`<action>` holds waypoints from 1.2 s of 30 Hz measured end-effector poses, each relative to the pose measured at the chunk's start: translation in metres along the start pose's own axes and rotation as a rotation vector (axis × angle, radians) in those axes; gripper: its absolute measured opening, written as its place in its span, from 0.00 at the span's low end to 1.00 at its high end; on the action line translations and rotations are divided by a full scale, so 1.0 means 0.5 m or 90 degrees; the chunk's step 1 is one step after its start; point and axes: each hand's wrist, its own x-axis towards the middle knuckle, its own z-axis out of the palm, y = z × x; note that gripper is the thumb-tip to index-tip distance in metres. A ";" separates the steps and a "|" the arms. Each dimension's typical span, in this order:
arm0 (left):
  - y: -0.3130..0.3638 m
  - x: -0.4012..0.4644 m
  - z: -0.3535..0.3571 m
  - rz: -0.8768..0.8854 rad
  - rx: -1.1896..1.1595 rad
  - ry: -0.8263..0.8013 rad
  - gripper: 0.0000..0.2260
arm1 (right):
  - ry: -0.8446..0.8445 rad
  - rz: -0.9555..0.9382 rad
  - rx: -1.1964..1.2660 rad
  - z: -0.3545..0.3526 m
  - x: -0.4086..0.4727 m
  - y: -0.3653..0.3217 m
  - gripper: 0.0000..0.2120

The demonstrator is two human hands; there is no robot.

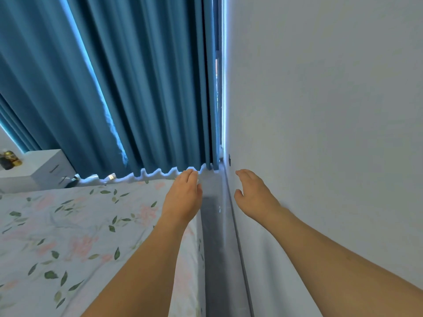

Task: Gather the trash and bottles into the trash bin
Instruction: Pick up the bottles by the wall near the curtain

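Note:
My left hand [183, 194] reaches forward over the right edge of the bed, fingers loosely together and holding nothing. Across a narrow strip of grey floor [216, 225], my right hand [253, 192] is stretched out beside the white wall, fingers slightly apart and empty. No trash bin is in view. A dark bottle-like object [9, 159] stands on the white nightstand [43, 167] at the far left, blurred and small. A small shiny object [111, 176] lies at the curtain's hem beyond the bed.
The bed with a floral sheet [87, 236] fills the lower left. Blue curtains [128, 88] hang behind it down to the floor. The white wall [320, 110] closes off the right side, leaving only the narrow floor gap.

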 end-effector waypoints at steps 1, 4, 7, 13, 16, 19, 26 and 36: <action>-0.012 0.026 0.013 0.002 0.003 -0.005 0.15 | -0.002 0.002 -0.001 0.008 0.033 0.006 0.26; -0.038 0.114 0.047 -0.003 -0.010 -0.018 0.16 | 0.001 0.010 -0.001 0.024 0.123 0.024 0.26; -0.059 0.197 0.063 -0.011 -0.026 -0.017 0.17 | 0.006 0.008 -0.012 0.017 0.211 0.034 0.25; -0.087 0.335 0.060 -0.005 -0.021 0.018 0.17 | 0.027 0.000 -0.029 -0.013 0.339 0.034 0.22; -0.111 0.405 0.095 -0.003 -0.032 0.012 0.19 | 0.033 -0.010 -0.025 -0.004 0.426 0.043 0.22; -0.152 0.491 0.138 0.005 -0.042 0.001 0.19 | 0.028 -0.002 -0.021 0.017 0.538 0.050 0.23; -0.215 0.707 0.152 -0.015 -0.021 -0.023 0.21 | 0.010 0.008 -0.025 -0.006 0.753 0.059 0.26; -0.297 0.975 0.261 -0.020 -0.014 -0.006 0.21 | 0.009 -0.010 -0.034 0.036 1.045 0.113 0.26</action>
